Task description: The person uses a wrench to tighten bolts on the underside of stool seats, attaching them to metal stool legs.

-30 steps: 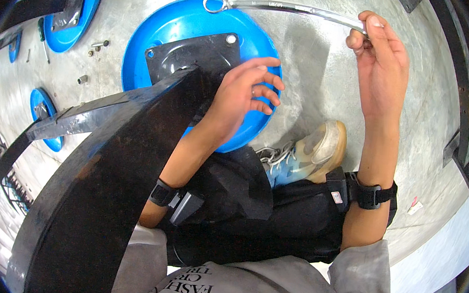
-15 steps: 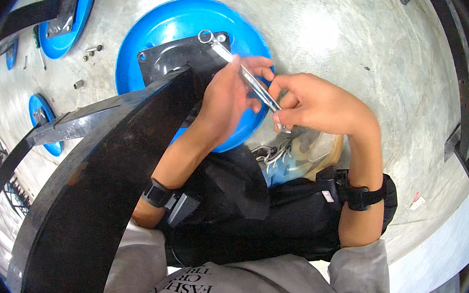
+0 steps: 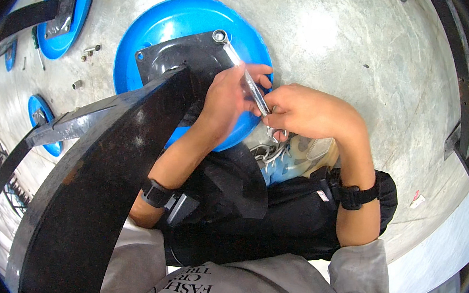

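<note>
A silver combination wrench [image 3: 256, 93] lies slantwise over a blue round base [image 3: 135, 30]. Its ring end sits around a bolt head [image 3: 220, 36] at the far corner of a black square plate [image 3: 164, 50]. My right hand [image 3: 307, 111] is closed on the shaft near the wrench's open-ended jaw. Loosely curled about the middle of the shaft is my left hand [image 3: 223, 97], with some fingers reaching out past it. Part of its grip is hidden. From the plate a curved black metal beam [image 3: 101, 161] rises toward me on the left.
More blue bases [image 3: 83, 5] with black plates and beams stand at the left. Near them lie a screwdriver [image 3: 40, 51], a socket [image 3: 77, 84] and small parts on the concrete floor [image 3: 360, 34]. A black metal frame [image 3: 467, 108] runs along the right. My shoe [image 3: 278, 165] is beside the base.
The wrench's ring end has moved right and settled around the bolt head. My right hand has shifted slightly left and down, and the wrench stands a little steeper.
</note>
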Demonstrator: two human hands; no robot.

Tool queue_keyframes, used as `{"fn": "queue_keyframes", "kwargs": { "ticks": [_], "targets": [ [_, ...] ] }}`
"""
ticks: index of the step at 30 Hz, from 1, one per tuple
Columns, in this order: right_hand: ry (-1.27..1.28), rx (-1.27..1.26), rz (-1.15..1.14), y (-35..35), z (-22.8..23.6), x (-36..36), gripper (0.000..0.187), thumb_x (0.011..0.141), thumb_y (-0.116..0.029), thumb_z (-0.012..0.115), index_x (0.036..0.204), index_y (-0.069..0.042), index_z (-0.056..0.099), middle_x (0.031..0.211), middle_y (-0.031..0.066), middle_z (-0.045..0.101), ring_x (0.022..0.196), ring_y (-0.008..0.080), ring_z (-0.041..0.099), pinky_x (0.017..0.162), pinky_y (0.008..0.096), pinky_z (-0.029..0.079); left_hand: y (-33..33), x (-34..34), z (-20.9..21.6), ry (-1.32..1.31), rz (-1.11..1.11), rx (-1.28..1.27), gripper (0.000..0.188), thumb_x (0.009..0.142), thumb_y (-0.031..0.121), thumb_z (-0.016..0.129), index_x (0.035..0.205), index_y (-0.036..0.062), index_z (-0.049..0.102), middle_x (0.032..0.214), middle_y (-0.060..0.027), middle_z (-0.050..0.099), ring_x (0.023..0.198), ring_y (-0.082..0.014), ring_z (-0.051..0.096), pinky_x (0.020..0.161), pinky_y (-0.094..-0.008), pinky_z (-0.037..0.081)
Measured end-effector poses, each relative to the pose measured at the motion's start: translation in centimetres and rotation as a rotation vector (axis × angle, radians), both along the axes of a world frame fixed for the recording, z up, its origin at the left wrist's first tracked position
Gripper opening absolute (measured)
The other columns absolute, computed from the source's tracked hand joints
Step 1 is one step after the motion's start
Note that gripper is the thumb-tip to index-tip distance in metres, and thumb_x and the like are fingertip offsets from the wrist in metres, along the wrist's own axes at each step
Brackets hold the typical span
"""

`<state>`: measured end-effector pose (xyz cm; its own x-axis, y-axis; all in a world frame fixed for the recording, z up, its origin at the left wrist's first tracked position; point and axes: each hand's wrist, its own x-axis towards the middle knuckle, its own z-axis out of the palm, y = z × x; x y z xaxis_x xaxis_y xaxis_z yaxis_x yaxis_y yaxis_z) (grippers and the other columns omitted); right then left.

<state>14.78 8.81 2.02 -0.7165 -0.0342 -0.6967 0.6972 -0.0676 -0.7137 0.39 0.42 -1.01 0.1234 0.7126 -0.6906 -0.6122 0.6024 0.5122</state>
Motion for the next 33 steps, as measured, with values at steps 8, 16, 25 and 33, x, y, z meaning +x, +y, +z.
{"fn": "queue_keyframes", "kwargs": {
  "ticks": [8,16,25,33],
  "targets": [
    [0.019,0.023,-0.027,0.4,0.7,-0.1,0.018,0.075,-0.013,0.05,0.073,0.004,0.055,0.061,0.011,0.057,0.058,0.0168,0.056,0.055,0.0291,0.043,-0.1,0.0,-0.2,0.016,0.025,-0.021,0.041,0.091,0.032,0.031,0.101,-0.0036,0.05,0.083,-0.0106,0.055,0.07,-0.0166,0.055,0.053,-0.0265,0.045],
    [0.033,0.056,-0.371,3.4,1.5,3.4,0.011,0.077,-0.012,0.053,0.077,-0.001,0.054,0.064,0.0059,0.059,0.058,0.0097,0.053,0.057,0.0229,0.042,0.6,-0.1,0.6,0.047,-0.008,-0.031,0.038,0.091,0.03,0.031,0.102,-0.0027,0.047,0.081,-0.0097,0.052,0.069,-0.0164,0.053,0.055,-0.0278,0.046],
    [0.295,0.425,-1.345,3.3,-0.2,0.9,0.021,0.082,-0.017,0.055,0.091,0.001,0.058,0.072,0.0052,0.059,0.067,0.009,0.053,0.066,0.0216,0.041,0.6,-0.3,0.7,0.031,-0.011,0.014,0.038,0.091,0.03,0.033,0.106,-0.0034,0.046,0.083,-0.0099,0.053,0.07,-0.0152,0.053,0.056,-0.0267,0.047],
    [0.428,0.297,-1.472,3.1,-1.5,0.5,0.022,0.085,-0.018,0.05,0.093,0.001,0.058,0.076,0.0022,0.054,0.07,0.0092,0.052,0.068,0.0216,0.04,0.7,-0.4,0.5,0.024,-0.019,0.015,0.037,0.09,0.028,0.035,0.108,-0.0032,0.045,0.083,-0.0096,0.053,0.07,-0.0147,0.054,0.056,-0.0261,0.047]
  ]
}}
